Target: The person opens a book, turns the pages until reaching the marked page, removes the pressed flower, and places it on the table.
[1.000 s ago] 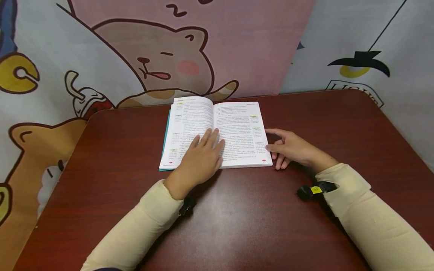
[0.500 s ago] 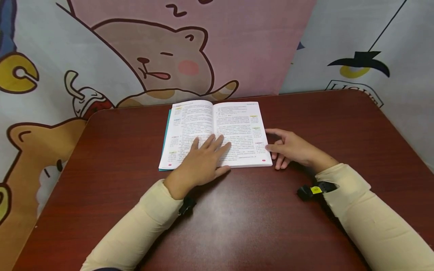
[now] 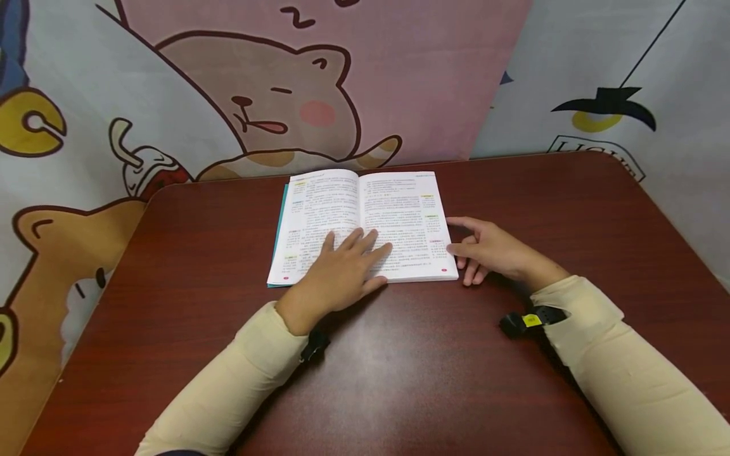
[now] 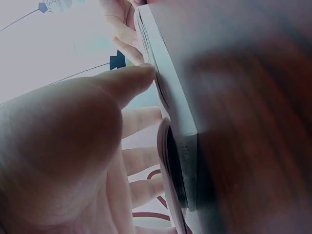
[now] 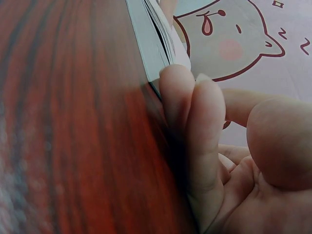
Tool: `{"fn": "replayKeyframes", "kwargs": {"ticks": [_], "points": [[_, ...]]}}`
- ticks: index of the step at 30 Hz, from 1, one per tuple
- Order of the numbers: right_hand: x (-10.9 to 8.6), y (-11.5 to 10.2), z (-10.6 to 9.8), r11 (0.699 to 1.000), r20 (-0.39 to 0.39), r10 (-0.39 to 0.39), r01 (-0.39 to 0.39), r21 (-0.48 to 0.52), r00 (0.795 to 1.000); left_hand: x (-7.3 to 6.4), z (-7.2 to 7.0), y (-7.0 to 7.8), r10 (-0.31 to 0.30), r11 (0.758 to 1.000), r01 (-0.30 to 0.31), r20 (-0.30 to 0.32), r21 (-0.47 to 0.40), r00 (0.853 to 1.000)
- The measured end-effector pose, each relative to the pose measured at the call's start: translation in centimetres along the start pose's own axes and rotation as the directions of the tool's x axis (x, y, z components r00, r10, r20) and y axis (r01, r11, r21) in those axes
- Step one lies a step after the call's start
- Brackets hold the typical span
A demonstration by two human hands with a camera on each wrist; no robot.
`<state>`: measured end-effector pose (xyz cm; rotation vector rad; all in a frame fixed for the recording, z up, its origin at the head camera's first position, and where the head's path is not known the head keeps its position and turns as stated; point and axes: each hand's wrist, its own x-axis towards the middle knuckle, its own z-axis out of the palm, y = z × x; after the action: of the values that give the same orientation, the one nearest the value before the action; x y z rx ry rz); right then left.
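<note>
In the head view an open book (image 3: pixel 402 221) with printed white pages lies on the table, its teal cover showing along the left side. My left hand (image 3: pixel 336 272) rests palm-down across the lower middle of the pages, fingers spread over both sides of the fold. In the left wrist view, the thumb (image 4: pixel 131 80) reaches to the book's bottom edge (image 4: pixel 175 97). At the right edge of the book is my right hand (image 3: pixel 490 247), thumb and straight index finger touching the page margin. Its other fingers (image 5: pixel 204 122) bend loosely beside the book's lower corner, as the right wrist view shows.
The dark red-brown wooden table (image 3: pixel 399 367) extends around the book to its rounded far corners. Behind it stands a wall covering (image 3: pixel 433 76) with cartoon animals. Black wrist cameras (image 3: pixel 516 323) hang under both cream sleeves (image 3: pixel 593 329).
My left hand has slid slightly right and toward me, its fingers spreading and its thumb moving out. The left page's top edge has settled lower. The right hand stays in place.
</note>
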<state>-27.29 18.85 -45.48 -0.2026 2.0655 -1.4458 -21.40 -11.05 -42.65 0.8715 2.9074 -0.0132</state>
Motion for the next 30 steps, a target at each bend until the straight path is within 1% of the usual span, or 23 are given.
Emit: {"fn": "replayKeyframes", "kwargs": {"ticks": [12,22,30], "points": [[-0.13,-0.12,-0.01,1.000,-0.001,0.005,-0.005,-0.016,1.000,-0.05,-0.09,0.04,0.005,1.000,-0.005,-0.004,-0.005,1.000],[-0.21,-0.31,-0.01,0.999,0.009,0.033,-0.033,0.031,0.999,-0.07,0.00,-0.05,0.015,1.000,-0.015,-0.024,-0.006,1.000],[-0.13,-0.29,0.01,0.999,0.004,0.040,-0.040,0.034,0.999,-0.02,-0.03,-0.02,0.036,0.999,-0.036,-0.037,-0.003,0.999]]}}
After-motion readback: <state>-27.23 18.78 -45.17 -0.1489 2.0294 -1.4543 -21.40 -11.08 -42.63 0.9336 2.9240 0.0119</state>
